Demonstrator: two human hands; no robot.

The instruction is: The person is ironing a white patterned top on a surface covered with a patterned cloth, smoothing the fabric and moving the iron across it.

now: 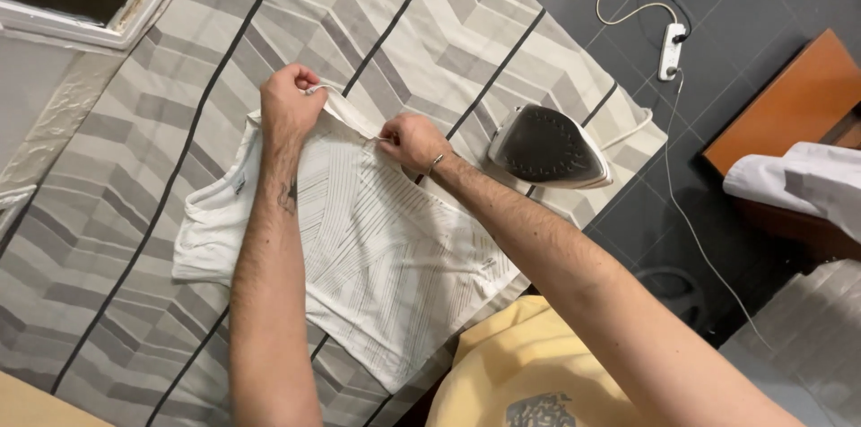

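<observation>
A white sleeveless top with fine line patterning (386, 248) lies spread on a grey and cream chevron-striped cloth (152, 122). My left hand (291, 102) is closed on the top's far edge, near a strap. My right hand (409, 142) pinches the same edge a little to the right, so the fabric is stretched between both hands. A bracelet sits on my right wrist. Both forearms reach across the garment.
An iron (549, 147) rests upright on the cloth just right of my right hand, its cord running to a power strip (670, 50) on the dark tiled floor. A wooden piece of furniture (798, 104) with white cloth (798, 178) stands at right. A window frame (99, 23) is at the upper left.
</observation>
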